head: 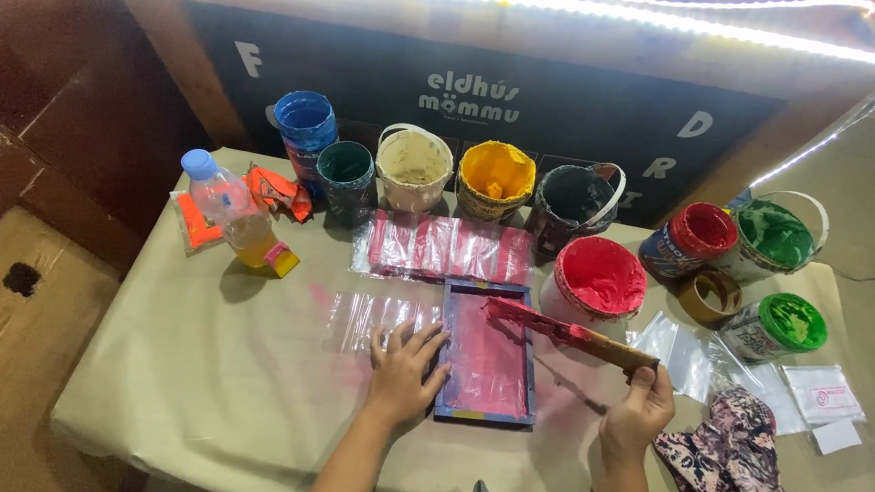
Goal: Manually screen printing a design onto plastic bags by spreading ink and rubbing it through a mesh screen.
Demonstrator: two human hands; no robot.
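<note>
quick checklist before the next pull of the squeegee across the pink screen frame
1. Left hand steadies the small blue-framed screen coated in pink ink: ok, its fingers press the frame's left edge.
2. Right hand grips the long wooden squeegee smeared with pink ink: ok, held at its right end.
3. Squeegee edge on the mesh: ok, its tip rests near the frame's top.
4. Clear plastic bag seated under the frame: cannot tell, the hand covers it.
5. Open tub of pink ink clear of the stroke: ok, beside the frame.
6. Ink enough on the mesh: cannot tell.
</note>
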